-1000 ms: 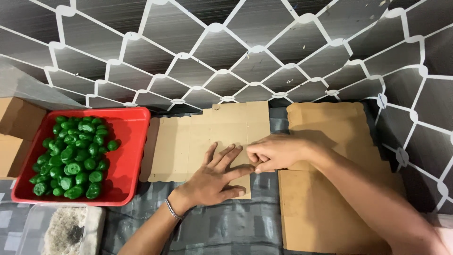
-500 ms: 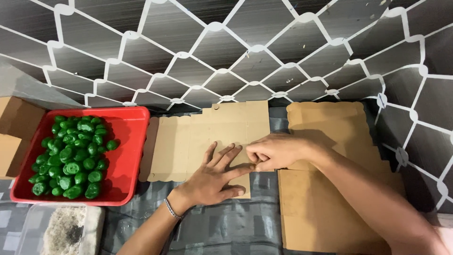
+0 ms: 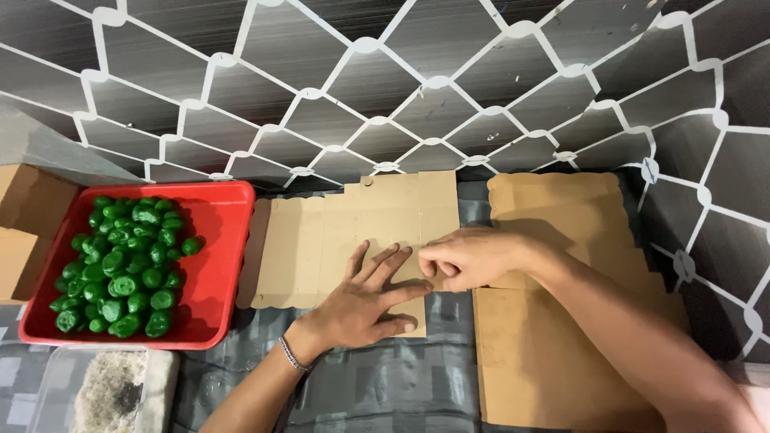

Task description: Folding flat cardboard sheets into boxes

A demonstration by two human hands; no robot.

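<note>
Where left hand point(image 3: 361, 303) presses, cardboard sheet point(image 3: 321, 240) beneath

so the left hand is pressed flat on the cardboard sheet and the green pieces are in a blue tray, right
Not quite: the tray is red, not blue, as the head view shows. The rest holds: the left hand lies flat on the cardboard sheet, and the green pieces sit in that tray.

Left hand point(image 3: 365, 305) palm down, fingers splayed and flat, thumb out toward the right; thin bracelet at the wrist; left forearm runs in from the bottom edge, angled up and right. Right hand point(image 3: 473, 258) curled, fingertips bunched in a pinch grip, pointing left, just above the left hand's fingers; right forearm comes in from the lower right corner, bare.
</note>
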